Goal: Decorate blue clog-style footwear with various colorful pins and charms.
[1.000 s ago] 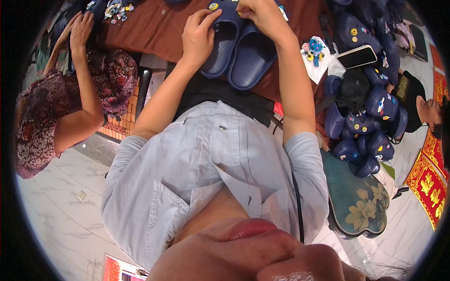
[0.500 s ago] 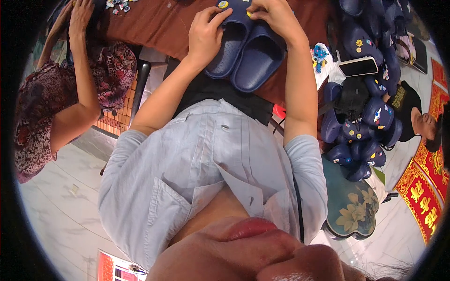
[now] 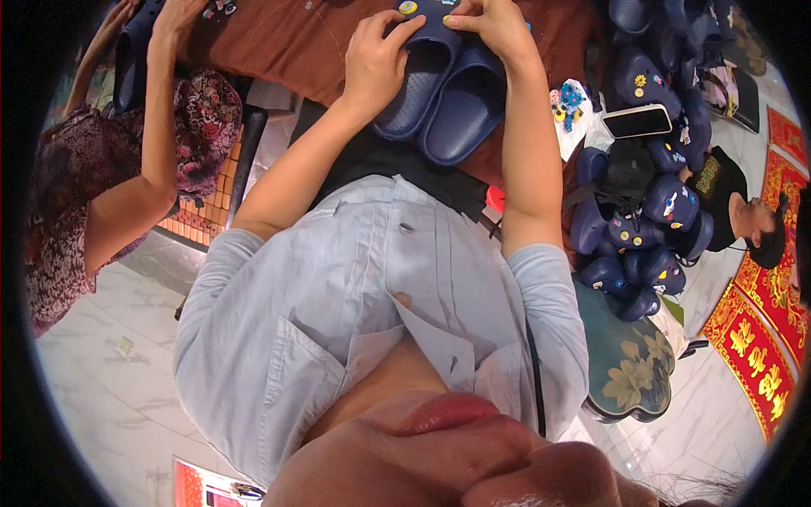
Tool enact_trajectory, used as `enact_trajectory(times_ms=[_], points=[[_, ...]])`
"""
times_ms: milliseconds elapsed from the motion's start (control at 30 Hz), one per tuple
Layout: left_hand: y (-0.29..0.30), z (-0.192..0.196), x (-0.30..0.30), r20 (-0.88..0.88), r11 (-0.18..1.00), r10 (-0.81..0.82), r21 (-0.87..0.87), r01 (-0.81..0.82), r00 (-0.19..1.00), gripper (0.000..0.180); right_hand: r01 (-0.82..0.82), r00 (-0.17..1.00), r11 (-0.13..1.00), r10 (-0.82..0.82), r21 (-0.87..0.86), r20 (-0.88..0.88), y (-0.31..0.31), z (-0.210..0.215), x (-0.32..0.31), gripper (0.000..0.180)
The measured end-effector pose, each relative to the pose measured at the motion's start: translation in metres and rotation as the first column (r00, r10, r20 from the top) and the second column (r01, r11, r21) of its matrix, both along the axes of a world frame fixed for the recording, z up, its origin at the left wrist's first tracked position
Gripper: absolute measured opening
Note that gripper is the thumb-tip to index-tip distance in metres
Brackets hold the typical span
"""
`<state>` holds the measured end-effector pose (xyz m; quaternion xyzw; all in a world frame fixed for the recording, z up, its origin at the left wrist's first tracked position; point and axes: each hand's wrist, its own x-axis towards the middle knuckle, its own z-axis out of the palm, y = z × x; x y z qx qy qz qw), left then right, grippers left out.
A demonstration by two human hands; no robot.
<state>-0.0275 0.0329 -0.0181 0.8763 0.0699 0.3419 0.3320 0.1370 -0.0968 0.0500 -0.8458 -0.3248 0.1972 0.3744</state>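
On the brown-covered surface [image 3: 296, 42], near its front edge, lie two navy clog sandals [image 3: 439, 93] side by side and touching, toes away from the person. The left hand [image 3: 376, 59] lies curled over the toe strap of the left-hand sandal, fingers bent down onto it, while the right hand [image 3: 490, 25] pinches the top of the same strap beside a small yellow charm [image 3: 408, 8]. Toward the right edge lie a smartphone [image 3: 638, 121] and a heap of decorated navy clogs [image 3: 650, 220]; a second person's hand [image 3: 173, 13] rests at the left edge.
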Motion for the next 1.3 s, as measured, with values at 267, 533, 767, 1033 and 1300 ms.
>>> enact_trajectory(times_ms=[267, 533, 767, 1033, 1300], points=[[0.0, -0.002, 0.0, -0.004, 1.0, 0.017, 0.011, -0.017, 1.0, 0.055, 0.001, 1.0, 0.996, -0.003, 0.092, 0.02, -0.009, 0.008, -0.011, 0.016], [-0.001, -0.003, 0.001, 0.018, 0.999, 0.019, 0.043, -0.019, 1.0, 0.053, -0.282, 0.902, 0.953, 0.222, 0.115, 0.37, -0.015, 0.008, -0.003, 0.015], [-0.002, -0.001, 0.001, 0.02, 0.999, 0.012, 0.046, -0.013, 1.0, 0.054, -0.225, 0.912, 0.972, 0.188, 0.062, 0.365, -0.012, -0.004, 0.0, 0.013], [-0.001, -0.002, 0.001, 0.003, 0.999, 0.003, 0.052, -0.003, 1.0, 0.056, -0.148, 0.927, 0.974, 0.075, 0.173, 0.367, -0.013, -0.02, -0.009, 0.016], [0.001, -0.003, 0.001, -0.014, 0.998, -0.013, 0.057, 0.014, 1.0, 0.056, 0.149, 0.793, 0.896, -0.361, 0.418, 0.491, -0.09, -0.007, -0.025, 0.02]])
